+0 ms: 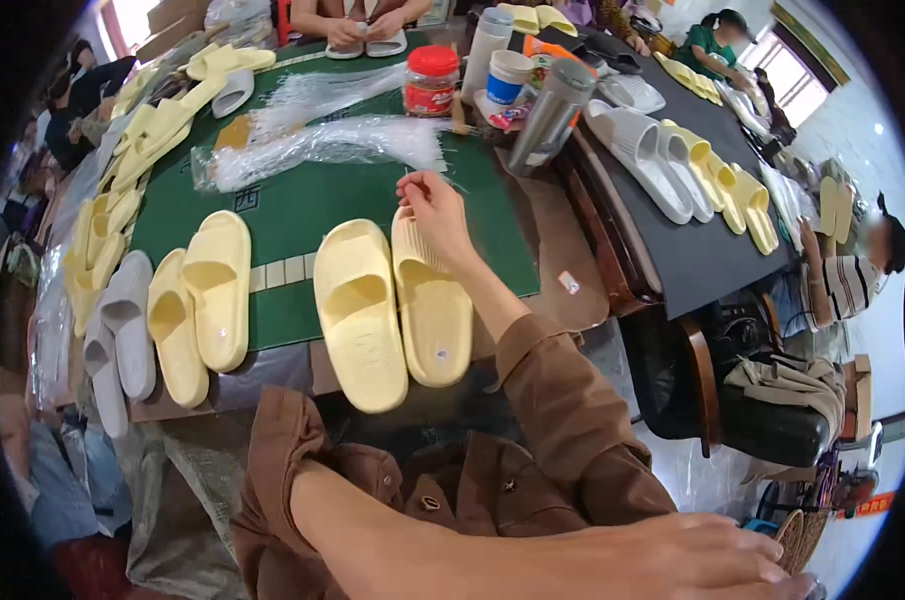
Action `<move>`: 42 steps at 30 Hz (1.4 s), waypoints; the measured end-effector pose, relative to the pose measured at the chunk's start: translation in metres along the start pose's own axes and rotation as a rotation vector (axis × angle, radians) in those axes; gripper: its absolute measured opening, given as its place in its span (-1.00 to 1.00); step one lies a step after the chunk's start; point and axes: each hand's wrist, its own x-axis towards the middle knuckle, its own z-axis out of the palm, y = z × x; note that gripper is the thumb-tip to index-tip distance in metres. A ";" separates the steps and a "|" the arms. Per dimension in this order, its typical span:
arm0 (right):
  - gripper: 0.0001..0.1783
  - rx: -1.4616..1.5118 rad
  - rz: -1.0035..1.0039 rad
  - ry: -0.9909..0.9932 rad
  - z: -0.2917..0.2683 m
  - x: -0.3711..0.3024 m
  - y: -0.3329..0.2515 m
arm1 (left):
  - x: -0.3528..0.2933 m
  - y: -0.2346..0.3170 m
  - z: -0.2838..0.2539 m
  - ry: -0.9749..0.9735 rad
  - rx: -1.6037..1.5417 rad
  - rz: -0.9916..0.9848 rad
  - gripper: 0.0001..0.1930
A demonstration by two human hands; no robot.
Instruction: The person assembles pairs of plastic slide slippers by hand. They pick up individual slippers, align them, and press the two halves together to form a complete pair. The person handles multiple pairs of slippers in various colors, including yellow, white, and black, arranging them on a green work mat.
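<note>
My right hand [434, 212] is pinched closed above the toe of a pale yellow slide slipper [438, 335], covering part of its strap. Whatever sits between the fingertips is too small to make out. Close beside that slipper lies its mate [360, 340], both with their heels over the near table edge. My left arm reaches across my body to the lower right. There my left hand [692, 560] is low and partly blurred, its fingertips near a small dark grey thing [804, 588] at the picture's rim.
Another yellow pair [216, 290] and a grey pair [127, 325] stand to the left on the green mat [302, 215]. Bundles of thin clear plastic strips [332, 150] lie beyond. A red-lidded jar [432, 80] and a steel flask [552, 115] stand behind. Several people work around.
</note>
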 end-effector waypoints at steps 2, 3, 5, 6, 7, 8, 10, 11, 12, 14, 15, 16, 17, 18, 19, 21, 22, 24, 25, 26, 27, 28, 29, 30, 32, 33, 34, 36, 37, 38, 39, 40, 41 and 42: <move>-0.87 0.196 -0.009 0.071 0.005 0.004 0.001 | -0.004 0.005 0.003 -0.002 0.086 0.001 -0.38; -0.87 0.291 0.021 0.107 0.004 0.007 -0.001 | -0.007 0.009 0.003 -0.014 0.167 -0.003 -0.37; -0.89 0.377 0.061 0.154 -0.006 0.009 -0.008 | -0.011 0.011 0.008 0.007 0.234 -0.006 -0.33; -0.89 0.405 0.029 0.193 -0.015 0.011 -0.012 | -0.007 0.001 0.012 0.118 0.253 0.123 -0.32; -0.89 0.421 -0.033 0.227 -0.021 0.008 -0.013 | -0.005 -0.008 0.016 0.238 0.287 0.244 -0.32; -0.88 0.430 -0.101 0.257 -0.025 0.006 -0.024 | 0.007 -0.036 0.022 0.421 0.341 0.505 -0.34; -0.88 0.471 -0.259 0.354 -0.066 0.003 -0.041 | 0.020 -0.036 -0.001 0.348 0.488 0.359 -0.22; -0.87 0.415 -0.324 0.389 -0.080 0.001 -0.066 | 0.020 0.009 -0.032 0.076 0.639 -0.029 -0.09; -0.87 0.350 -0.420 0.430 -0.101 0.003 -0.073 | 0.017 0.025 -0.047 -0.021 0.662 -0.274 -0.02; -0.87 0.143 -0.522 0.556 -0.125 0.004 -0.103 | 0.007 0.054 -0.057 -0.045 0.694 -0.613 0.04; -0.87 0.029 -0.668 0.583 -0.153 0.009 -0.108 | 0.004 0.058 -0.061 0.011 0.637 -0.706 0.04; -0.86 -0.212 -0.669 0.661 -0.188 0.008 -0.111 | -0.009 0.056 -0.081 -0.042 0.544 -0.591 -0.41; -0.84 -0.344 -0.625 0.737 -0.207 0.006 -0.119 | -0.015 0.055 -0.084 0.074 0.568 -0.603 -0.39; -0.83 -0.473 -0.628 0.803 -0.237 0.010 -0.116 | -0.019 0.055 -0.089 0.181 0.605 -0.602 -0.42; -0.83 -0.707 -0.614 0.847 -0.278 0.014 -0.110 | -0.023 0.053 -0.099 0.244 0.658 -0.638 -0.48; -0.81 -1.031 -0.542 0.830 -0.317 0.026 -0.092 | -0.040 0.054 -0.113 0.391 0.842 -0.679 -0.63; -0.80 -1.143 -0.478 0.789 -0.325 0.031 -0.083 | -0.051 0.054 -0.121 0.386 1.009 -0.679 -0.64; -0.76 -1.235 -0.322 0.704 -0.348 0.042 -0.063 | -0.070 0.047 -0.137 0.359 1.330 -0.667 -0.63; -0.75 -1.212 -0.233 0.659 -0.361 0.050 -0.052 | -0.079 0.041 -0.144 0.327 1.550 -0.657 -0.61; -0.74 -1.188 -0.142 0.613 -0.373 0.058 -0.043 | -0.089 0.033 -0.150 0.293 1.768 -0.641 -0.57; -0.57 -1.175 -0.123 0.545 -0.372 0.065 -0.037 | -0.099 0.027 -0.155 0.259 1.993 -0.629 -0.53; -0.48 -1.133 -0.029 0.574 -0.372 0.073 -0.033 | -0.105 0.023 -0.159 0.245 2.005 -0.657 -0.48; -0.39 -1.085 0.067 0.595 -0.360 0.081 -0.028 | -0.112 0.020 -0.162 0.234 2.021 -0.694 -0.43; -0.29 -1.038 0.162 0.616 -0.350 0.087 -0.026 | -0.118 0.017 -0.164 0.222 2.035 -0.728 -0.38; -0.20 -1.132 0.133 0.615 -0.342 0.090 -0.024 | -0.123 0.009 -0.165 0.201 2.080 -0.800 -0.29; -0.21 -1.174 0.164 0.631 -0.343 0.091 -0.025 | -0.124 0.004 -0.163 0.182 2.109 -0.813 -0.27; -0.23 -1.216 0.196 0.649 -0.344 0.093 -0.026 | -0.125 -0.001 -0.163 0.162 2.136 -0.826 -0.26; -0.35 -1.328 0.283 0.598 -0.340 0.094 -0.033 | -0.131 -0.008 -0.165 0.177 2.095 -0.830 -0.28; -0.38 -1.365 0.287 0.551 -0.340 0.094 -0.039 | -0.131 -0.011 -0.165 0.180 2.102 -0.841 -0.30; -0.40 -1.397 0.292 0.505 -0.340 0.093 -0.042 | -0.131 -0.012 -0.165 0.179 2.111 -0.851 -0.33; -0.41 -1.396 0.255 0.496 -0.341 0.089 -0.043 | -0.134 -0.012 -0.167 0.176 2.119 -0.849 -0.35; -0.42 -1.394 0.218 0.488 -0.341 0.083 -0.044 | -0.136 -0.012 -0.169 0.173 2.127 -0.847 -0.38; -0.43 -1.393 0.181 0.477 -0.340 0.077 -0.044 | -0.139 -0.011 -0.170 0.171 2.135 -0.847 -0.41; -0.41 -1.356 0.180 0.461 -0.340 0.070 -0.046 | -0.140 -0.010 -0.171 0.167 2.133 -0.830 -0.42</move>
